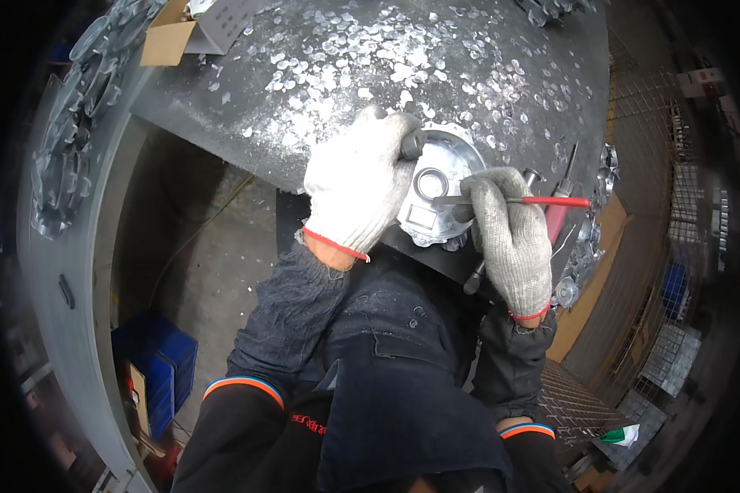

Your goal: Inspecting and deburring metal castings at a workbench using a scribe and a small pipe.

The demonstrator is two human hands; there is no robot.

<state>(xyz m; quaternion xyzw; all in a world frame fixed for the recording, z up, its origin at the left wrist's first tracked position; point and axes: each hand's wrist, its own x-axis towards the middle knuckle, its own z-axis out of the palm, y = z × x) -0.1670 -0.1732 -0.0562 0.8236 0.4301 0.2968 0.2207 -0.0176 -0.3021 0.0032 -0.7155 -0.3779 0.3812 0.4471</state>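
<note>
Your left hand (pixel 360 182) clamps the round metal part (pixel 437 191) at the table's (pixel 222 107) near edge, while your right hand (pixel 511 234) grips a red-handled tool (pixel 518 200) laid across it. If the tool slips, it could jab your left glove, or the part could skid on the loose discs (pixel 370 57). Farther off, a cardboard box (pixel 173 37) sits open; I cannot tell what it holds.

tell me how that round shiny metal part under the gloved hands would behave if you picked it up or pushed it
The round metal part looks like thin stamped sheet, so probably stiff and fairly light. It lies flat, so it should slide rather than roll. Its cut edges may be sharp; both the left hand and right hand wear gloves.
</note>
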